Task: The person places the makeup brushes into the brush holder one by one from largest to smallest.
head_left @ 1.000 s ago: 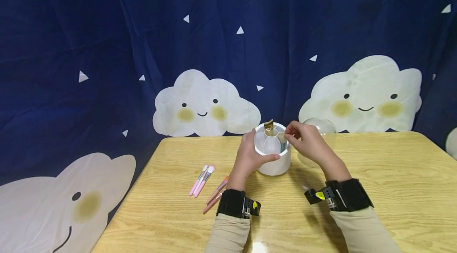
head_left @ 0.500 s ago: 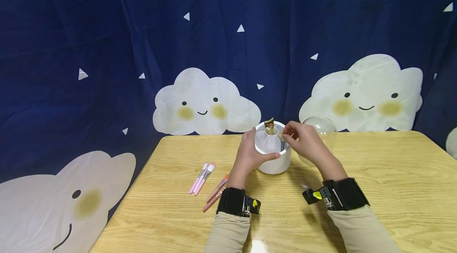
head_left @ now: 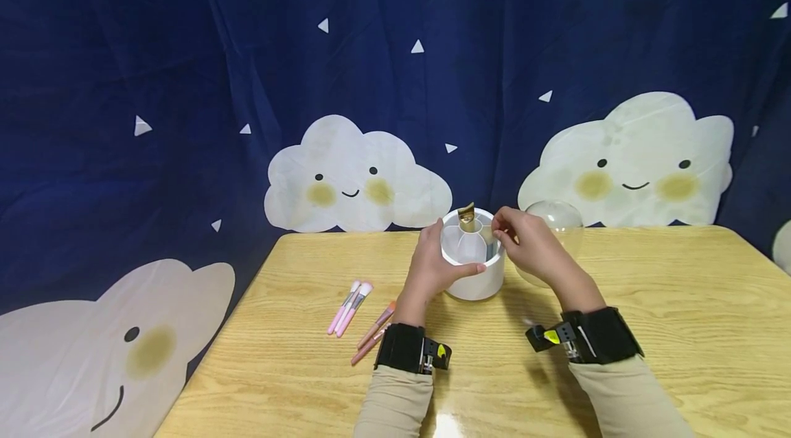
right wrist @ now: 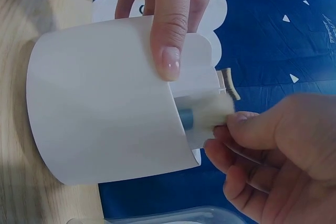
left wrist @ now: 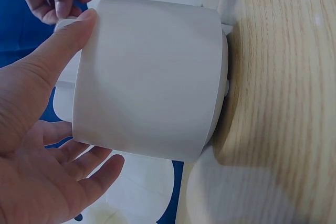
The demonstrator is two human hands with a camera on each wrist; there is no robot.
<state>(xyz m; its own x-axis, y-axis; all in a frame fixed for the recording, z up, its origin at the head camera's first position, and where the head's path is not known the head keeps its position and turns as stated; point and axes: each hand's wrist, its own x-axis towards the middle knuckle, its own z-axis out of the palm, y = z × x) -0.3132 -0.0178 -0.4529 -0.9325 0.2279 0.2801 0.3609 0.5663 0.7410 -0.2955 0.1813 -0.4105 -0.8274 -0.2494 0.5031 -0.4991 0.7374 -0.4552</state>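
Near the far edge of the table (head_left: 649,314), the left hand (head_left: 428,273) grips the cup (head_left: 476,285) between thumb and fingers, presumably to steady it; the right hand (right wrist: 289,140) pinches the brush (right wrist: 210,114) by its bristles, apparently because its lower part sits hidden inside.

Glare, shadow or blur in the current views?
Head: glare on the table at the frame's bottom, highlights on the clear dome; left wrist: shadow beside the white holder; right wrist: soft-edged bristles on the brush, blur or texture unclear.
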